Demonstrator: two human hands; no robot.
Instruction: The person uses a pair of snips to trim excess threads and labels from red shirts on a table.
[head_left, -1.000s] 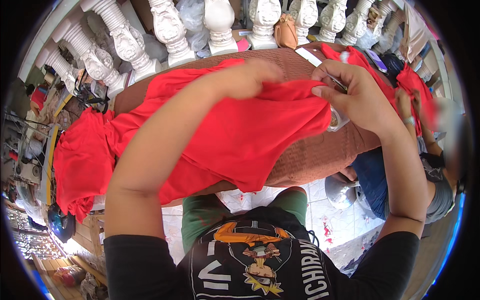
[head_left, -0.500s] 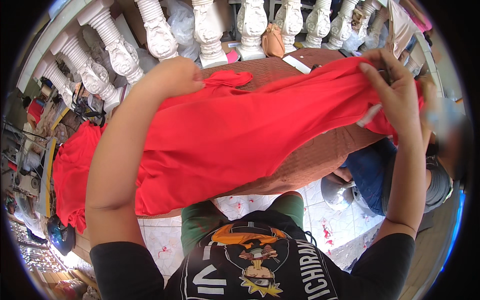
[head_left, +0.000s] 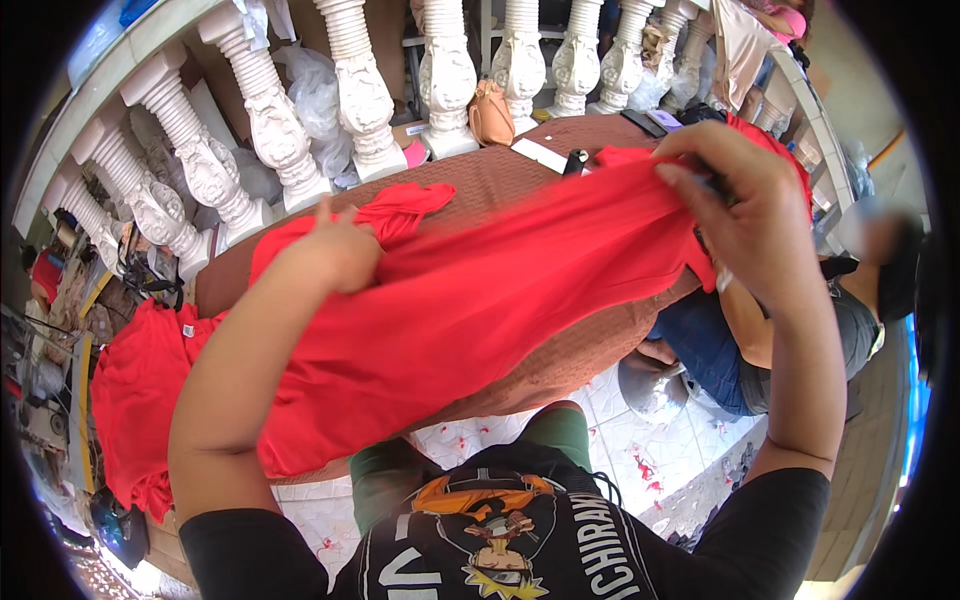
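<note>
A long piece of red fabric [head_left: 430, 330], apparently a garment, is stretched between my hands above the table. My right hand [head_left: 740, 190] pinches its right end between thumb and fingers. Over its upper left part, my left hand [head_left: 335, 250] is closed on the fabric, slightly blurred by motion. A narrow flap of red cloth [head_left: 415, 203] lies just beyond the left hand. More red cloth is bunched in a pile [head_left: 140, 390] at the table's left end, with a small white label [head_left: 188, 330] showing.
A brown cloth [head_left: 500, 195] covers the table. Along its far side stand a tan bag [head_left: 491, 113], a white strip [head_left: 540, 155], a small black bottle [head_left: 575, 162] and ornate white balusters [head_left: 447, 80]. At the right, a person [head_left: 850, 320] sits close beside the table.
My left hand has moved down and left, and the right hand a little left and lower, carrying the fabric along. The whole view has shifted, showing more table beyond the fabric.
</note>
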